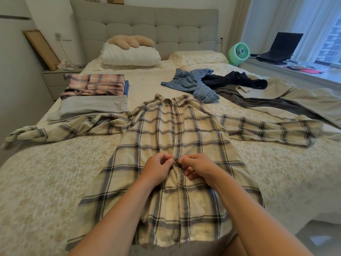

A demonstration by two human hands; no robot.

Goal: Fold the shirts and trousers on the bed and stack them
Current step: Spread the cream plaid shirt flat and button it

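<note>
A cream plaid shirt [153, 137] lies spread front-up on the bed [46, 182], both sleeves stretched out to the sides. My left hand [156, 170] and my right hand [198, 168] meet at the button placket in the shirt's middle, each pinching the fabric edge there. At the back left stands a stack of folded clothes: a pink plaid shirt [94, 85] behind, grey folded garments [92, 107] in front. Unfolded blue jeans [191, 84], a black garment [236, 79] and beige trousers [287, 95] lie in a heap at the back right.
White pillows [129, 55] with a plush toy on top sit by the grey headboard. A green fan [239, 52] and a laptop [280, 47] stand on the window sill at right. A nightstand [55, 80] is at the left.
</note>
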